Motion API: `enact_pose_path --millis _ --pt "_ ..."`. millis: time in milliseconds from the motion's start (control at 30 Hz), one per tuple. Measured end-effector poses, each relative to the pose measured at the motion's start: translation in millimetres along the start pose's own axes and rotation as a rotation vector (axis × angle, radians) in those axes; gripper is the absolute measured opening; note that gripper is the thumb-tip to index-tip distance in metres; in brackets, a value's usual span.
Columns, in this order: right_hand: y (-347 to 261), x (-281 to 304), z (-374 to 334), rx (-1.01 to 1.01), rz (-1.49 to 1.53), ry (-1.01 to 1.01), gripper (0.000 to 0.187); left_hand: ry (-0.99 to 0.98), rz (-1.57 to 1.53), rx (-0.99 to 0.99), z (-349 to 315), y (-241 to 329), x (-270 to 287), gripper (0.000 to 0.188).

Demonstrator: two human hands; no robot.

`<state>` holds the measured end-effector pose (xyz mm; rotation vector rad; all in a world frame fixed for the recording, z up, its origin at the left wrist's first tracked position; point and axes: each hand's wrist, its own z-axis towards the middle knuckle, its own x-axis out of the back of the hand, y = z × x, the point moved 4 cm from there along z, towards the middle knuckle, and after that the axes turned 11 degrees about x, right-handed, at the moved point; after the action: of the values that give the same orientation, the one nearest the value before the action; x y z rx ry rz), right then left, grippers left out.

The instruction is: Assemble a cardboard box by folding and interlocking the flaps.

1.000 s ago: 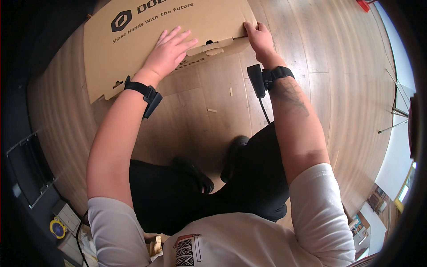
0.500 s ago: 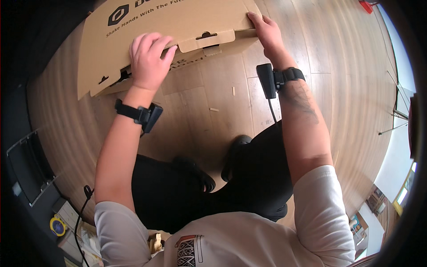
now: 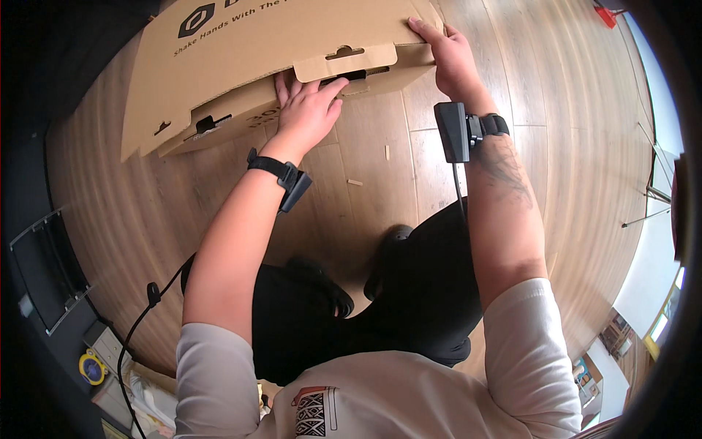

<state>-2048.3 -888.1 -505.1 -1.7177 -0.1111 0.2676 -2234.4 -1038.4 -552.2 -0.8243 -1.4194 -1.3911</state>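
A large brown cardboard box [image 3: 248, 55] with dark printing stands on the floor in front of me. Its lid is slightly raised along the near edge, leaving a gap above the front wall. A tuck tab [image 3: 311, 69] with a cut-out sticks out at the middle of that edge. My right hand [image 3: 455, 64] grips the lid at its right corner, thumb on top and the other fingers partly hidden. Just left of and below the tab, my left hand [image 3: 308, 115] has its fingers stretched apart against the front wall, some tips hidden in the gap beneath the lid.
Two small tan scraps, one of them a strip [image 3: 387, 152], lie on the wood floor [image 3: 365, 132]. My shoes stand between me and the box. A cable [image 3: 131, 329] hangs by my left elbow. A red object [image 3: 605, 16] sits far right, near thin metal legs [image 3: 647, 212].
My left hand has come off the lid's left part and moved right and down to the front gap near the tab. My right hand stays on the corner, shifted slightly right.
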Motion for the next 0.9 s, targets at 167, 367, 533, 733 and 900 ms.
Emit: enact_pose_path --millis 167,367,533,733,900 --pt "10.1 6.4 7.4 0.026 -0.074 0.009 0.040 0.006 0.094 0.071 4.1 -0.5 -6.6 0.038" --pt "27.5 12.0 15.4 0.000 -0.165 0.004 0.040 0.082 0.250 0.072 1.5 5.0 -7.7 0.044" --pt "30.7 17.6 14.9 -0.008 -0.250 -0.025 0.039 0.118 0.286 0.046 0.3 4.0 -7.0 0.043" --pt "23.4 19.7 12.4 -0.016 -0.278 0.016 0.038 -0.018 0.123 0.099 -5.2 5.6 3.6 0.040" --pt "18.3 22.2 10.3 -0.044 -0.281 0.001 0.037 -0.044 -0.953 0.383 -21.2 -3.2 20.2 0.031"
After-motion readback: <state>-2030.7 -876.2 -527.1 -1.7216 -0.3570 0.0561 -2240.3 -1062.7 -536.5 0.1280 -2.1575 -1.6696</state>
